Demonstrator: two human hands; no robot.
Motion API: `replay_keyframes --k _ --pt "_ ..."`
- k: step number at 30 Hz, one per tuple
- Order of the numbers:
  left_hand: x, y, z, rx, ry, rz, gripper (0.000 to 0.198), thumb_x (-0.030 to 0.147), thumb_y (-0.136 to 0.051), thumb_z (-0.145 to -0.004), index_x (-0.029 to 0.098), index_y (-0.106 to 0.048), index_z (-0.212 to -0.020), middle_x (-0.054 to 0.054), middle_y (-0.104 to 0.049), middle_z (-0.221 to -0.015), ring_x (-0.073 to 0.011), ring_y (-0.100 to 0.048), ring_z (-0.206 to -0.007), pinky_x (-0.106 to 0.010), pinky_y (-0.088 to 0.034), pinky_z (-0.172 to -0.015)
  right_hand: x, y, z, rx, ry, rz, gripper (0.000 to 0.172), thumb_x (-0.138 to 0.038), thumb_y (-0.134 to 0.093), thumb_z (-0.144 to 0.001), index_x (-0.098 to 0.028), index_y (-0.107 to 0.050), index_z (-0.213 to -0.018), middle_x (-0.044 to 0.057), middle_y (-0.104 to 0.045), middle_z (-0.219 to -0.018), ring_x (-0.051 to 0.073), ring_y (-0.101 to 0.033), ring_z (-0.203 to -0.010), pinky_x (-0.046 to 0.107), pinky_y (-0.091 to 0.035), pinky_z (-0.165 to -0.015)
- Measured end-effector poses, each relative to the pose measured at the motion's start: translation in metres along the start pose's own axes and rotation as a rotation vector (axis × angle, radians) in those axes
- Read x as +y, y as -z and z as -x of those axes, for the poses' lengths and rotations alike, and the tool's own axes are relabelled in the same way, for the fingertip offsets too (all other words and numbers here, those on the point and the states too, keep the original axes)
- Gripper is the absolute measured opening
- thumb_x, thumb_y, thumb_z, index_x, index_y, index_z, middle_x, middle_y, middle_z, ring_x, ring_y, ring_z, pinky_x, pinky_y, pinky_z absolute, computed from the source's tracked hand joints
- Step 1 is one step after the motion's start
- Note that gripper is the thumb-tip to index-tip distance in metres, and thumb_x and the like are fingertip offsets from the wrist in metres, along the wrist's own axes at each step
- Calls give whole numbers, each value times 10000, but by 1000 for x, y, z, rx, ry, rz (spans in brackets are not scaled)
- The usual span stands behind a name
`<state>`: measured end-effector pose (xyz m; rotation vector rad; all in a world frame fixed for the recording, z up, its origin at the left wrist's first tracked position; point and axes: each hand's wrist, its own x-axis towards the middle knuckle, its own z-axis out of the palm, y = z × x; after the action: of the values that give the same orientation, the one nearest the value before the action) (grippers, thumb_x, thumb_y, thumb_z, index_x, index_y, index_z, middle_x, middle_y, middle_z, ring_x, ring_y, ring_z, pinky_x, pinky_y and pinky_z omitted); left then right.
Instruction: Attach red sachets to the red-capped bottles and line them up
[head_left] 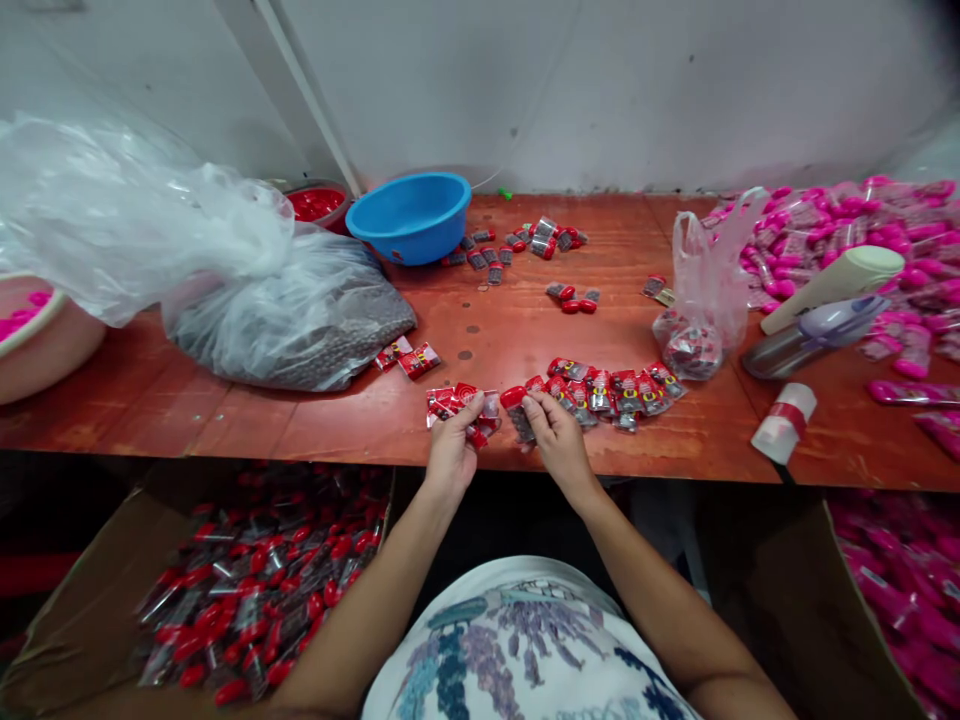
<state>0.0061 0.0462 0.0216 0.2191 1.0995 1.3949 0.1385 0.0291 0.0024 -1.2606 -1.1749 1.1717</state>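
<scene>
Near the table's front edge, my left hand [451, 452] is closed, its thumb and fingers pinching red printed packets [480, 434]. More of these red packets lie flat just beyond the fingertips. My right hand [559, 440] is closed on a small clear container with a red cap [514, 398], dark contents showing inside. The two hands are close together but apart. To the right of the right hand lies a row of red packets filled with dark contents [626, 392]. Two further red packets [418, 360] rest ahead of the left hand.
A large clear bag of dark pellets [322, 325] sits left, beside a blue basin [409, 215]. Loose red-capped containers [547, 238] lie behind. At right stand a small plastic bag [694, 340], a bottle [806, 340] and pink packs [832, 225]. A box of red-capped containers [255, 590] is below.
</scene>
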Motion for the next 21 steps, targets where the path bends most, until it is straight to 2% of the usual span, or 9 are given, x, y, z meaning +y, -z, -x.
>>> replay_keyframes --k 6,14,21 --pt "-3 -2 0 0 -40 -20 267 133 -831 -553 121 -633 -732 -11 -684 -688 -122 -637 -593 -257 -547 -612 0 2 0 -9 -1 2 356 -498 -479 -886 -206 -628 -1025 0 -605 -752 125 -559 -534 228 -512 -425" --pt "-8 -4 1 -31 -79 -47 293 140 -839 -517 123 -629 -721 1 -674 -675 -125 -627 -592 -268 -550 -596 5 5 1 31 32 67 334 -471 -482 -896 -220 -635 -1056 33 -657 -873 144 -598 -633 224 -514 -482" --pt "-6 -7 3 -61 -97 -80 272 138 -838 -515 118 -640 -701 -4 -685 -669 -133 -636 -598 -288 -546 -656 7 7 5 -78 17 67 338 -459 -506 -891 -219 -656 -1074 29 -673 -877 136 -594 -607 210 -470 -442"
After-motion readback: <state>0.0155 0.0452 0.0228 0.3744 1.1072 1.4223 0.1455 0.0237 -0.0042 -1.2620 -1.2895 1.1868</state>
